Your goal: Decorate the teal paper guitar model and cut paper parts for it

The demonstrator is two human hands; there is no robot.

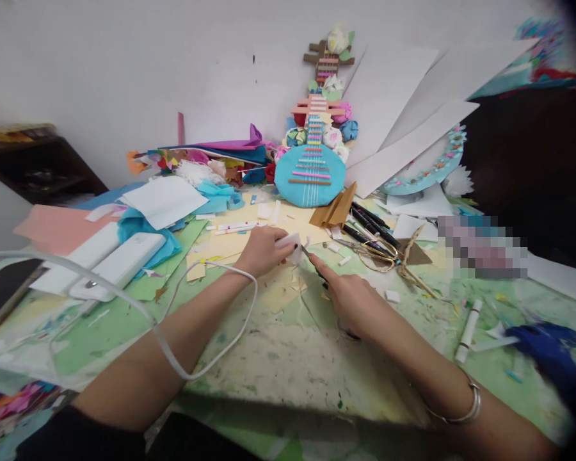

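My left hand (262,251) is closed on a small white piece (290,245) at the middle of the green, paint-stained table (278,346). My right hand (348,294) is closed round a thin cutting tool (308,255) whose tip touches the white piece. Small yellow paper scraps (288,288) lie under and between my hands. A white cable (206,320) loops over my left forearm. A silver bangle (463,410) sits on my right wrist.
Gold-handled scissors (377,251) and black pens (369,224) lie right of my hands. A blue paper lute model (312,173) leans on the wall, with white boards (393,121) beside it. White power banks (120,262), a phone (4,288) and coloured paper lie at left.
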